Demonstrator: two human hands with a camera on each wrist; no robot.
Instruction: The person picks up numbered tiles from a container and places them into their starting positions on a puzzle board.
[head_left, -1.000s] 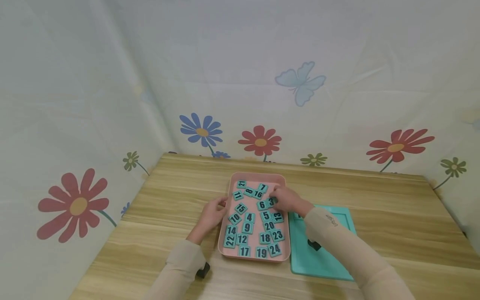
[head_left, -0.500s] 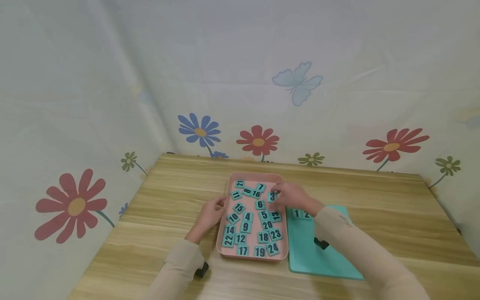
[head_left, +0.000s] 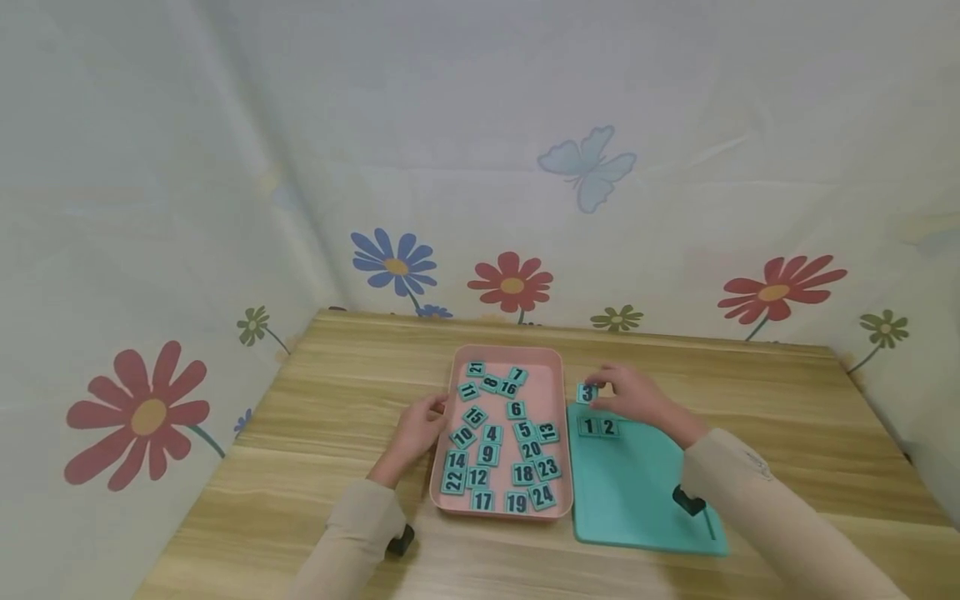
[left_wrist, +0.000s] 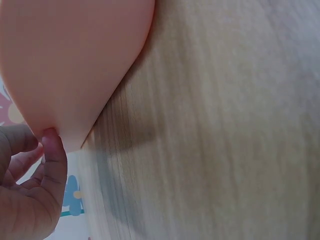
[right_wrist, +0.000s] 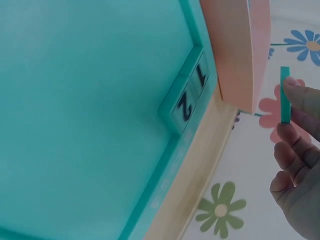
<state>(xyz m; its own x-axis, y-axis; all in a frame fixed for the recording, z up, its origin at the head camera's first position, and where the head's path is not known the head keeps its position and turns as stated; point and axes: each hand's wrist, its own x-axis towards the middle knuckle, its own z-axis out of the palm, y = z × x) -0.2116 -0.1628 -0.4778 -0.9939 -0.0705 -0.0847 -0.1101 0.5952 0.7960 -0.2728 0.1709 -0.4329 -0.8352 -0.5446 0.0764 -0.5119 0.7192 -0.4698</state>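
Note:
My right hand (head_left: 637, 394) pinches a turquoise number tile marked 3 (head_left: 587, 392) between thumb and fingers. It hovers just above the far edge of a turquoise board (head_left: 630, 492); the right wrist view shows this tile (right_wrist: 285, 95) edge-on. Tiles 1 (head_left: 588, 427) and 2 (head_left: 609, 427) lie side by side in the board's far left corner. To the left stands a pink tray (head_left: 566, 467) with several numbered tiles scattered in it, among them tile 6 (head_left: 516, 409). My left hand (head_left: 415, 435) grips the tray's left rim, its thumb against the outer wall in the left wrist view.
A wooden table (head_left: 360, 367) carries both tray and board, which lie close beside each other. Behind it hangs a pale cloth (head_left: 450, 167) printed with flowers and a butterfly. Each wrist wears a small black device, such as the left one (head_left: 401, 540).
My right hand has lifted tile 3 out of the tray and carried it right, over the board's far edge. Tiles 1 and 2 are now uncovered. The left hand keeps its grip on the tray.

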